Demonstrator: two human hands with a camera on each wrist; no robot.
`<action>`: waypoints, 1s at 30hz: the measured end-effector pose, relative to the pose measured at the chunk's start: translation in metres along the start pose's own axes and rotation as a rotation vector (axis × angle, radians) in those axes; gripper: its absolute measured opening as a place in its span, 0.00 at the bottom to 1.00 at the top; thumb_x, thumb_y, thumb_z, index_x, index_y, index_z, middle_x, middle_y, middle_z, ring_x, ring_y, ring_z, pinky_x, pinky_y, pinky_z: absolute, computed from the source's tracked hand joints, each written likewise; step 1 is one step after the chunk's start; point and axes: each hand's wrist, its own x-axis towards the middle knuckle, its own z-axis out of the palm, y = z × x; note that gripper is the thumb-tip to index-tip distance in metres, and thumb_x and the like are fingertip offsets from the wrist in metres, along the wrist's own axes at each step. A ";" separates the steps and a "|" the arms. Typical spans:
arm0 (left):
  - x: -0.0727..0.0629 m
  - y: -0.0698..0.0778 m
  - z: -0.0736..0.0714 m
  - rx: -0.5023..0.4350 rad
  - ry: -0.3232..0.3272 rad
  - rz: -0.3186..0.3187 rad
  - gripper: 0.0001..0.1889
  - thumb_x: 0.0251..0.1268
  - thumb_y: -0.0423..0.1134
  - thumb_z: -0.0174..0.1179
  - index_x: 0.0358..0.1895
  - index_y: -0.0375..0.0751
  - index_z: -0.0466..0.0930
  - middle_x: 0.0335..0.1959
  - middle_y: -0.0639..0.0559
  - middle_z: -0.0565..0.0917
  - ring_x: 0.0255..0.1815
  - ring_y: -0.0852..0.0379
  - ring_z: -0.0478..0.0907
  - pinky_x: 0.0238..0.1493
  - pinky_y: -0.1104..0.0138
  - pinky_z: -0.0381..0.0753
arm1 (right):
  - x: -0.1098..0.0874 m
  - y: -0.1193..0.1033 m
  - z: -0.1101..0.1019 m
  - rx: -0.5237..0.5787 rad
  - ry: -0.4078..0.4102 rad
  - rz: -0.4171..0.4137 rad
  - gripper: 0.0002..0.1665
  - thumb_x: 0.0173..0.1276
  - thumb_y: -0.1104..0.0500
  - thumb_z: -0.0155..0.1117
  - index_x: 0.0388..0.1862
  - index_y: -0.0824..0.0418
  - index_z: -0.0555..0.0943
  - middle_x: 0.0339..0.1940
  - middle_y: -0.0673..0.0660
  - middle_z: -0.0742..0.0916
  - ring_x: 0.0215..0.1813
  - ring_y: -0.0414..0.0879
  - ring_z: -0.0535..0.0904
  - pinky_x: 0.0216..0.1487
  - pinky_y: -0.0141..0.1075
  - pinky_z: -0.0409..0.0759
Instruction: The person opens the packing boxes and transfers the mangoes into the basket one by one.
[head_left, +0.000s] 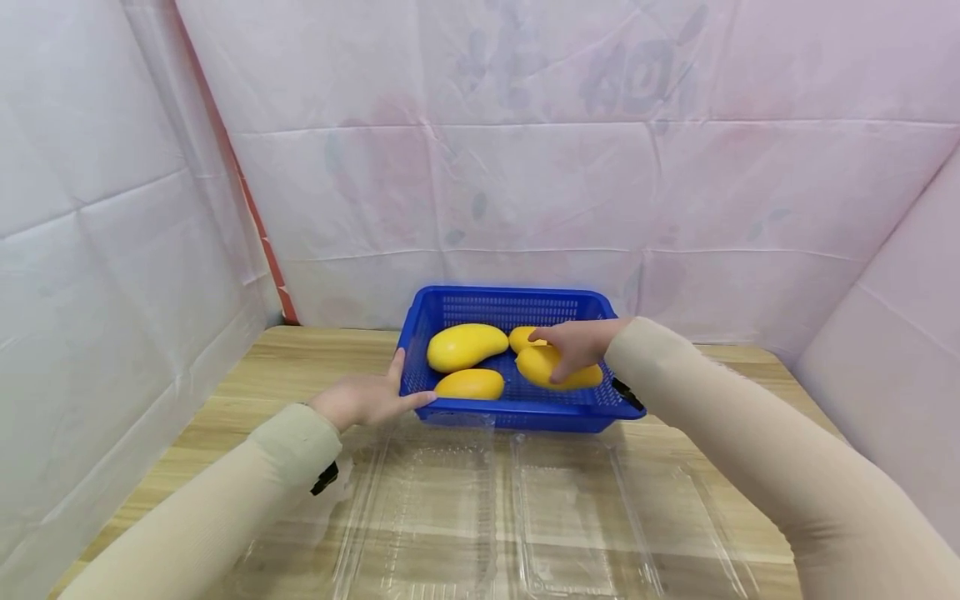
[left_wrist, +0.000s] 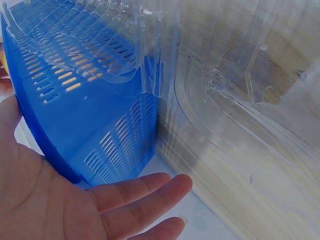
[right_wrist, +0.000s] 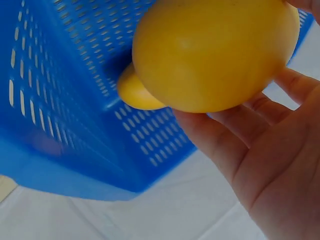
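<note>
A blue plastic basket (head_left: pixel 525 408) with slotted walls stands on the table, with yellow mangoes inside. My right hand (head_left: pixel 579 342) grips one mango (right_wrist: pixel 215 55) in the right part of the basket, fingers and thumb around it. Partly behind it is another mango (head_left: pixel 522 337), also seen below the held one in the right wrist view. A large mango (head_left: pixel 465 347) lies at the left, and one more mango (head_left: pixel 471 384) lies by the front wall. My left hand (head_left: pixel 367 398) rests at the basket's front left corner, thumb at the front rim, several fingers straight along the outside.
Clear plastic trays (head_left: pixel 438 508) lie on the wooden table (head_left: pixel 300 358) in front of the basket, one reaching its front wall. White sheeting (head_left: pixel 525 183) hangs behind the table and on both sides, close behind the basket.
</note>
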 end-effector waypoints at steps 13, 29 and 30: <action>0.003 0.006 0.000 0.025 -0.004 -0.016 0.55 0.54 0.78 0.33 0.72 0.45 0.20 0.41 0.51 0.83 0.23 0.50 0.80 0.22 0.61 0.71 | 0.027 0.009 0.005 -0.031 -0.043 0.027 0.47 0.55 0.57 0.65 0.73 0.57 0.57 0.69 0.64 0.65 0.67 0.60 0.61 0.62 0.56 0.60; 0.001 0.004 -0.002 0.024 -0.013 -0.041 0.55 0.54 0.78 0.34 0.71 0.46 0.19 0.33 0.53 0.82 0.22 0.49 0.79 0.19 0.63 0.67 | 0.054 0.014 0.017 -0.015 -0.106 -0.007 0.44 0.57 0.56 0.66 0.71 0.59 0.61 0.68 0.61 0.68 0.66 0.55 0.62 0.64 0.53 0.59; 0.001 0.004 -0.002 0.020 -0.011 -0.044 0.55 0.54 0.78 0.34 0.71 0.46 0.19 0.35 0.52 0.83 0.22 0.49 0.79 0.19 0.63 0.68 | 0.055 0.014 0.017 -0.013 -0.111 -0.008 0.43 0.57 0.57 0.66 0.71 0.59 0.61 0.67 0.60 0.68 0.65 0.55 0.63 0.64 0.52 0.59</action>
